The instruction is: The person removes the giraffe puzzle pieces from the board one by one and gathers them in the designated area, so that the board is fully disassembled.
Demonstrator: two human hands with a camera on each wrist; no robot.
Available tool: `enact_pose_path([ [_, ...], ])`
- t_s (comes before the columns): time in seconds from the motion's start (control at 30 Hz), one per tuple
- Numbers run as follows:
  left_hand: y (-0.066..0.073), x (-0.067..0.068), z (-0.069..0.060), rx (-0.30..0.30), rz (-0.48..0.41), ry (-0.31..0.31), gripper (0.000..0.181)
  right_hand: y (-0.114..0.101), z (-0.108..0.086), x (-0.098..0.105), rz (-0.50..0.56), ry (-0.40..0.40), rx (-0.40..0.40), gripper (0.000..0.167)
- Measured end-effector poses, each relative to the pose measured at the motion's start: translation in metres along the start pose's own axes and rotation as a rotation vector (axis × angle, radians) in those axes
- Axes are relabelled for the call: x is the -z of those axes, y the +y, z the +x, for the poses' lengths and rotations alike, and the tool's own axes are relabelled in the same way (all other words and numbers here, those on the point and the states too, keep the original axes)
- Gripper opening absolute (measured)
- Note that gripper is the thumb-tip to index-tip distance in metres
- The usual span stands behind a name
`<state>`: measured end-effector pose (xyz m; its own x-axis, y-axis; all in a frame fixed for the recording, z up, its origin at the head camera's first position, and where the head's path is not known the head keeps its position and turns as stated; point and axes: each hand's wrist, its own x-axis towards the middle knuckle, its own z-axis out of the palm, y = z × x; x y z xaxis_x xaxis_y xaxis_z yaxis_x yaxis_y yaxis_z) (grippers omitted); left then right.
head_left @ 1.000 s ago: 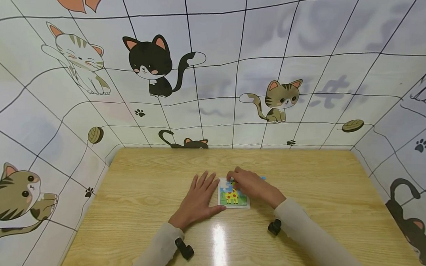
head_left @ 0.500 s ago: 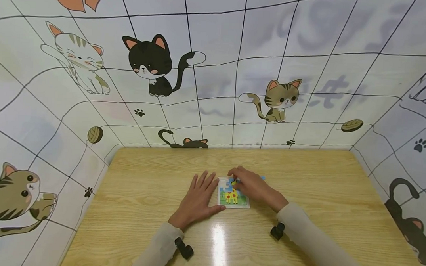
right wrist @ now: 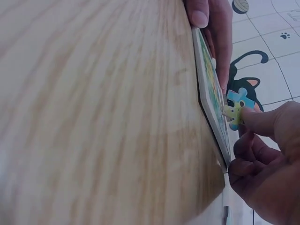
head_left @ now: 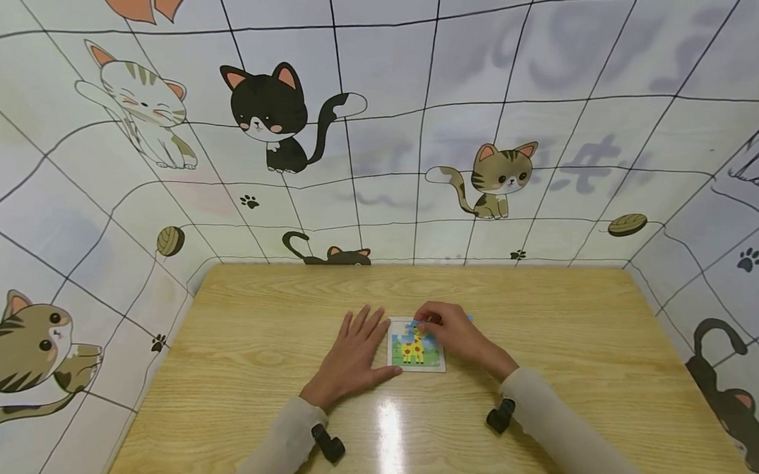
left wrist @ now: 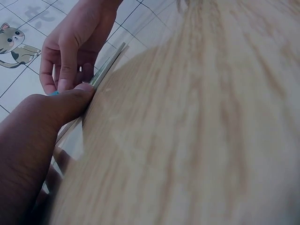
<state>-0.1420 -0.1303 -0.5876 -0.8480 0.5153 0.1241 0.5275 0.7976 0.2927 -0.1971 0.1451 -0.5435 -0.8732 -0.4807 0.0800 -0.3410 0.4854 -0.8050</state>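
A small square jigsaw puzzle [head_left: 412,356] with a giraffe picture and a white border lies on the table. My left hand [head_left: 351,366] rests flat along its left side, fingers spread, with the thumb at the lower border. Over the puzzle's upper right part is my right hand [head_left: 456,334]. In the right wrist view, the thumb and fingers pinch a blue and yellow jigsaw piece [right wrist: 240,104], tilted up at the board's surface. Whether the piece touches the board I cannot tell. The right hand hides the board's upper right corner in the head view.
A light wooden table [head_left: 261,331] bears everything. Just beyond the right hand, a bit of blue [head_left: 470,317] shows, likely another piece. Walls printed with cartoon cats [head_left: 269,115] enclose the table at the back and sides.
My right hand has drawn slightly to the right, and its fingers have come closer together around the piece. More of the giraffe's neck and head area shows. My left hand stays in place.
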Motion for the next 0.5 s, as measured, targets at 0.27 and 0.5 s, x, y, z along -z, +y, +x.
enact_pose_path([
  [0.27,0.000,-0.001,0.001,0.019,0.005,-0.024,0.103,0.000,-0.005,0.012,0.101,0.094,-0.060,0.007],
  [0.5,0.000,0.000,0.001,0.015,0.011,-0.023,0.103,0.005,-0.014,0.031,0.075,0.181,-0.037,0.006],
])
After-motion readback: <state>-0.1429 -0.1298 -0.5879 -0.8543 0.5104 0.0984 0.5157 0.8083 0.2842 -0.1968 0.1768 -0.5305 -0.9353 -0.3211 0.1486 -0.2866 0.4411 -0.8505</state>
